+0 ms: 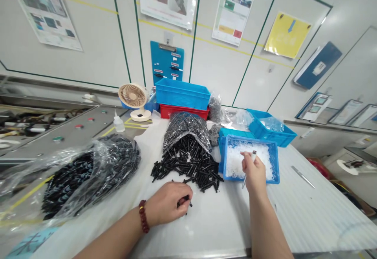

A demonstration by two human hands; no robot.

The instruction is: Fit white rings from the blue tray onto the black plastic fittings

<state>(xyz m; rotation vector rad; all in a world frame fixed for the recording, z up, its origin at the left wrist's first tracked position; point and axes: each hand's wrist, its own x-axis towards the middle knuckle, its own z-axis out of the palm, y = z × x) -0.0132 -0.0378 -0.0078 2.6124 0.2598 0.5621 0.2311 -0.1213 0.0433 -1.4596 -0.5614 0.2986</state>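
Observation:
My left hand rests on the white table, fingers curled around a few small black rod-shaped parts at the near edge of a loose heap of the same black parts. My right hand grips a thin metal tool like a pen, its upper end over a blue tray filled with tiny white rings. A dark red bead bracelet circles my left wrist.
A clear bag of black parts lies at left, another bag spills into the heap. Blue and red bins stand behind, more blue trays at right. A small fan, a squeeze bottle and a metal blade are nearby.

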